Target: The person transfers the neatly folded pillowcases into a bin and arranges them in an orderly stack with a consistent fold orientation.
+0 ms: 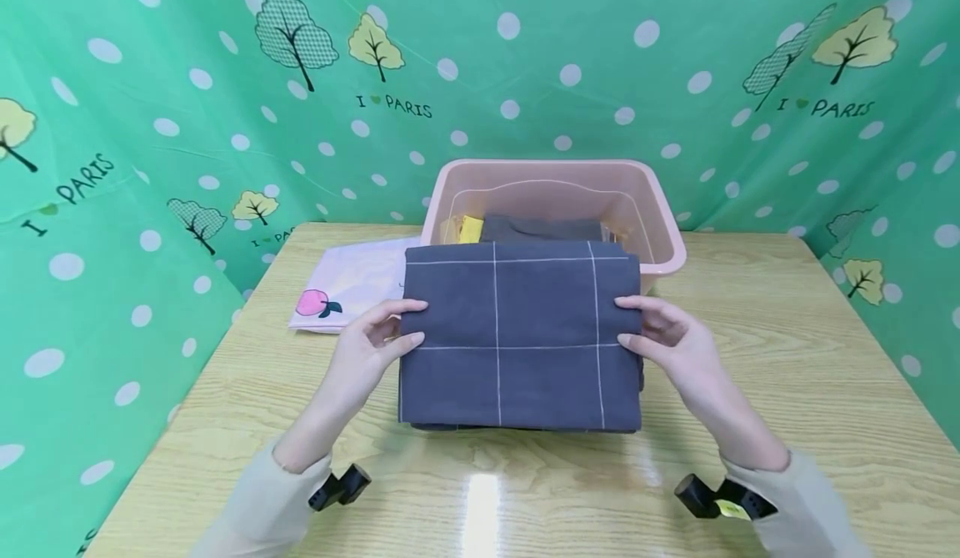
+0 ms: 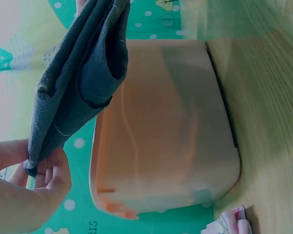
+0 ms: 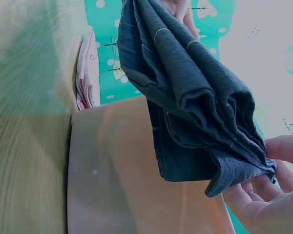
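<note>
A dark blue folded cloth (image 1: 521,337) with thin white grid lines hangs in front of the pink plastic bin (image 1: 551,172). My left hand (image 1: 378,337) pinches its left edge between thumb and fingers. On the opposite edge my right hand (image 1: 670,339) pinches it the same way. Both wrist views show the cloth held up off the table, its stacked layers and loose folds sagging underneath. Inside the bin, partly hidden behind the cloth, lie a dark grey folded fabric (image 1: 540,228) and something yellow (image 1: 471,228).
A folded pale pink fabric (image 1: 360,279) with a pink fruit print lies on the wooden table (image 1: 765,333), left of the bin. Behind the table hangs a green dotted curtain (image 1: 525,66). A black wrist device (image 1: 341,487) sits at each sleeve.
</note>
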A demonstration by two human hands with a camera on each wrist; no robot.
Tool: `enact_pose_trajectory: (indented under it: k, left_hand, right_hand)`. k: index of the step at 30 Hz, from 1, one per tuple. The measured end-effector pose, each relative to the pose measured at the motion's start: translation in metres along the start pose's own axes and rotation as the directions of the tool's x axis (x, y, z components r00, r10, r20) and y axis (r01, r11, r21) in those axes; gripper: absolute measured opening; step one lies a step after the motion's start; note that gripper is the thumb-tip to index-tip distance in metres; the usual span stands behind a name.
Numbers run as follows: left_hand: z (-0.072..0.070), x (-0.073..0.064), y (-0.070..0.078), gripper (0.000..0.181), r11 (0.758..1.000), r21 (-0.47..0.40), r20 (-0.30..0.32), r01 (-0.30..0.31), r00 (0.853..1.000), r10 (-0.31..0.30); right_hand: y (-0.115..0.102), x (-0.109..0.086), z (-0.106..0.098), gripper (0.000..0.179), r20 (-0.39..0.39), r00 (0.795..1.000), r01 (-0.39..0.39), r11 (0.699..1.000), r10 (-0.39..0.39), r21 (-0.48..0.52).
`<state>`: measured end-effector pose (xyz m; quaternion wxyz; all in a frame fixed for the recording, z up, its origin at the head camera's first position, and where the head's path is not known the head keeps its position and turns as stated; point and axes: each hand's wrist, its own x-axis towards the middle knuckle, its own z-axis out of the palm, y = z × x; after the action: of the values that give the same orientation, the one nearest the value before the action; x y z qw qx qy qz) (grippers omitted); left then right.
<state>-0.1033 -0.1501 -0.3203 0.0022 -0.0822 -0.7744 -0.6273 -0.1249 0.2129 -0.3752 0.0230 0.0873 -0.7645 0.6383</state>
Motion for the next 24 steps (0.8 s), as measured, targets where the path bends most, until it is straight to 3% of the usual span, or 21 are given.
enact_pose_trajectory:
  k: [2, 4, 5, 6, 12, 13, 16, 19, 24]
  left_hand:
    - [0.001, 0.003, 0.002, 0.032, 1.0, -0.007, 0.0, -0.017, 1.0, 0.017]
    - [0.002, 0.006, 0.003, 0.032, 1.0, -0.009, 0.001, -0.021, 1.0, 0.021]
    - [0.002, 0.008, 0.004, 0.032, 1.0, -0.008, 0.001, -0.022, 1.0, 0.022]
    - [0.003, 0.01, 0.005, 0.032, 1.0, -0.008, 0.0, -0.019, 1.0, 0.019]
    - [0.005, 0.021, 0.009, 0.033, 0.998, -0.049, -0.005, -0.028, 1.0, 0.028]
    - [0.005, 0.022, 0.009, 0.033, 0.998, -0.058, -0.004, -0.031, 1.0, 0.031]
    - [0.006, 0.027, 0.011, 0.033, 0.996, -0.081, 0.002, -0.039, 0.999, 0.039]
    - [0.006, 0.032, 0.012, 0.033, 0.995, -0.099, 0.005, -0.031, 0.999, 0.032]
    - [0.007, 0.039, 0.013, 0.035, 0.992, -0.112, 0.002, -0.049, 0.999, 0.049]
  right_hand:
    - [0.04, 0.014, -0.014, 0.048, 0.016, 0.999, 0.049, 0.998, -0.05, 0.048]
    - [0.048, 0.021, -0.02, 0.05, 0.004, 0.999, 0.032, 0.998, -0.032, 0.053]
    - [0.066, 0.027, -0.027, 0.051, 0.011, 0.999, 0.05, 0.995, -0.051, 0.083]
    - [0.068, 0.029, -0.03, 0.05, 0.026, 0.997, 0.067, 0.99, -0.071, 0.127]
    - [0.024, 0.027, -0.026, 0.047, 0.065, 0.992, 0.09, 0.967, -0.108, 0.239]
    - [0.026, 0.03, -0.027, 0.049, 0.054, 0.993, 0.092, 0.973, -0.106, 0.21]
    - [0.012, 0.031, -0.026, 0.047, 0.065, 0.988, 0.119, 0.961, -0.139, 0.249]
    - [-0.012, 0.027, -0.021, 0.046, 0.053, 0.993, 0.096, 0.974, -0.109, 0.203]
    - [-0.023, 0.03, -0.021, 0.047, 0.051, 0.997, 0.045, 0.982, -0.055, 0.185]
